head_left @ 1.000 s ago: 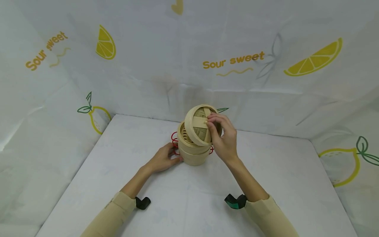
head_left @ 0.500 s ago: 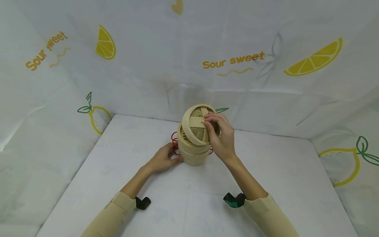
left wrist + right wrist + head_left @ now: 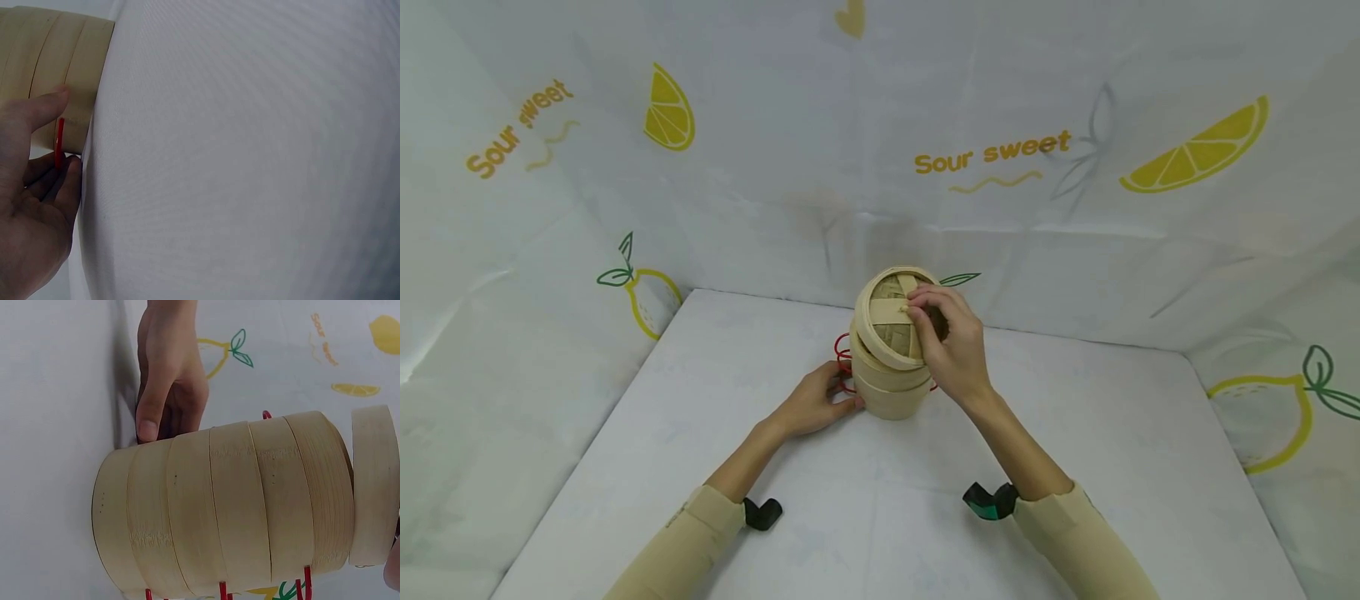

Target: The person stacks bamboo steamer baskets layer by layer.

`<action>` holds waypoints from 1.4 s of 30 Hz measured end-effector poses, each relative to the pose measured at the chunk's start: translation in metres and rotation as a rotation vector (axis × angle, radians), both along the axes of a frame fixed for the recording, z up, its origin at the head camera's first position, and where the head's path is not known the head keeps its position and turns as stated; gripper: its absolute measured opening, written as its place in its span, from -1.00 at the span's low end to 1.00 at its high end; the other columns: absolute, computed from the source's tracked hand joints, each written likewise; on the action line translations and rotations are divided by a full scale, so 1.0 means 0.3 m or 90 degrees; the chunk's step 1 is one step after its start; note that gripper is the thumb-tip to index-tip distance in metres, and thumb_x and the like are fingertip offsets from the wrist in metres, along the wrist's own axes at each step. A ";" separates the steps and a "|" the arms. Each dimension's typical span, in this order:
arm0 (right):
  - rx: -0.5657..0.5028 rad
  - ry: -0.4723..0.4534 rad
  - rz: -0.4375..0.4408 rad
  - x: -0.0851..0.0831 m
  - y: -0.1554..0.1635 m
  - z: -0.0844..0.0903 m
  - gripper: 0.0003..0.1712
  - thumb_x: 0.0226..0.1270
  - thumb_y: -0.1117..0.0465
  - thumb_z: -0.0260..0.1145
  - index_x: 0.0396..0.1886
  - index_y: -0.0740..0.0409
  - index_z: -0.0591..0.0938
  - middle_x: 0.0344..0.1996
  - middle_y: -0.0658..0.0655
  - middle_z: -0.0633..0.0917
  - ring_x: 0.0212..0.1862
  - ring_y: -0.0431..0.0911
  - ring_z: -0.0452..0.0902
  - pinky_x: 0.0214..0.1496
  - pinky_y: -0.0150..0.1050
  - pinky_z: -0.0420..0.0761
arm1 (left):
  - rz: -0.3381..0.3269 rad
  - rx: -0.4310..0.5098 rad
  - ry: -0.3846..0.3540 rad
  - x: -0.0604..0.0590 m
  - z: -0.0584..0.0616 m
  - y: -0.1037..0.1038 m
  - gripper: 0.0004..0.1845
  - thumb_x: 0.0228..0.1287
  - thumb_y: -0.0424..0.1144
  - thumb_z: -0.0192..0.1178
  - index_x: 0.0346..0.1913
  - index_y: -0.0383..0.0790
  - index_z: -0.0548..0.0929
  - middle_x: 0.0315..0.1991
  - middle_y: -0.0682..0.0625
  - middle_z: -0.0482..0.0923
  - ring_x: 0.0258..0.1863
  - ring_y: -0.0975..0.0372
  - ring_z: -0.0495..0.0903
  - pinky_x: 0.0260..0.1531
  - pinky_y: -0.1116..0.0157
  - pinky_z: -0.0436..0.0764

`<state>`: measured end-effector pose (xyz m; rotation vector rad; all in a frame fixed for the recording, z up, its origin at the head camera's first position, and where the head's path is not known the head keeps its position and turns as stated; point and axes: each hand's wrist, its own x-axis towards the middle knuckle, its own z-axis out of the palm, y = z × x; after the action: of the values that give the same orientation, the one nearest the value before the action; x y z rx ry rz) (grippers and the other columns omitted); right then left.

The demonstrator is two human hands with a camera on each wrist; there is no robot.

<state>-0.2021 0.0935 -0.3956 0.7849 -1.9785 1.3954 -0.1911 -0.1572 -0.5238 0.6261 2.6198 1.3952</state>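
Lower frame, nearest: two beige sleeves (image 3: 1060,533) are seen rising from the bottom edge, each with a dark wrist-worn camera mount.

Centre left: the left hand (image 3: 811,406) is laid against the base of the bamboo steamer stack (image 3: 889,390), thumb pressed to its lowest wall and fingers curled at a red wire handle (image 3: 59,142); whether that wire is gripped cannot be told.

Centre: the stack is stood on the white table (image 3: 880,500), well back from the near edge.

Just above: the woven bamboo lid (image 3: 889,320) is held tilted over the top tier, pinched at its strap handle by the right hand (image 3: 951,350). A gap between lid and top rim is visible in the right wrist view.

Status: lid judged nearly seated; lowering flat and release are left.

Far: a lemon-print backdrop (image 3: 1000,158) is hung behind.
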 end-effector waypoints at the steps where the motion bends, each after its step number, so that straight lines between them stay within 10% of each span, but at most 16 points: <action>1: 0.003 0.000 -0.001 -0.002 -0.001 0.000 -0.91 0.51 0.45 0.39 -0.12 0.47 0.72 -0.01 0.38 0.77 0.26 0.24 0.68 0.58 -0.32 0.58 | 0.001 0.000 0.000 0.000 -0.001 0.000 -0.31 0.39 -0.16 0.52 0.43 -0.41 0.51 0.34 -0.27 0.64 0.39 -0.07 0.66 0.47 0.03 0.68; 15: 0.050 -0.026 0.002 -0.018 -0.008 0.009 -0.90 0.52 0.41 0.40 -0.15 0.43 0.74 -0.01 0.34 0.79 0.19 0.20 0.71 0.36 -0.53 0.62 | 0.004 -0.011 -0.013 0.000 -0.004 0.001 -0.29 0.40 -0.14 0.52 0.46 -0.40 0.49 0.37 -0.26 0.62 0.42 -0.06 0.64 0.50 0.03 0.66; 42: 0.199 -0.119 -0.033 -0.015 -0.024 0.076 -0.94 0.49 0.39 0.43 -0.14 0.32 0.76 -0.09 0.23 0.83 -0.02 0.08 0.72 0.00 -0.11 0.72 | 0.002 -0.007 -0.016 -0.006 -0.013 0.001 -0.27 0.39 -0.14 0.53 0.47 -0.38 0.48 0.38 -0.25 0.61 0.44 -0.05 0.63 0.51 0.03 0.65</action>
<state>-0.2065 0.0862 -0.3728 0.7526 -2.3843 1.1799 -0.1929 -0.1569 -0.5276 0.5998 2.6090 1.3784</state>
